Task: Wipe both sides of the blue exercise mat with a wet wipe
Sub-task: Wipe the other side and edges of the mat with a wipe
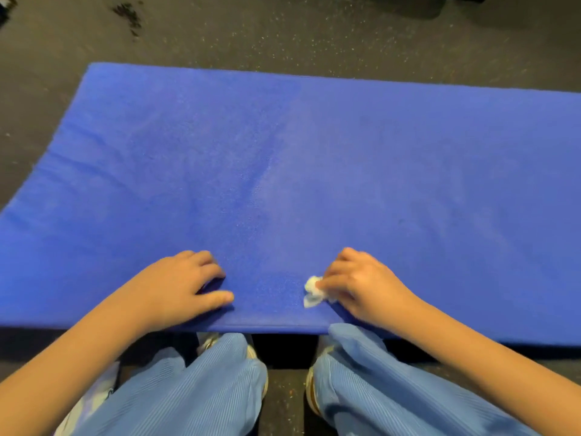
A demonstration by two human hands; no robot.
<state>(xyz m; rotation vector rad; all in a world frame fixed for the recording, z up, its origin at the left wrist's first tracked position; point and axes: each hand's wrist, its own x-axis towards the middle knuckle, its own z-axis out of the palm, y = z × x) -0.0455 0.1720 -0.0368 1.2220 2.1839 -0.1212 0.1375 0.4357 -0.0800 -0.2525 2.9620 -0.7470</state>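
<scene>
One blue exercise mat (314, 168) lies flat on the floor (251, 33) before the knees; the left hand (185, 284) rests on it, fingers loosely bent and empty, while the right hand (361, 284) pinches one wet wipe (314, 292), seemingly so bunched that it could skip patches.
</scene>
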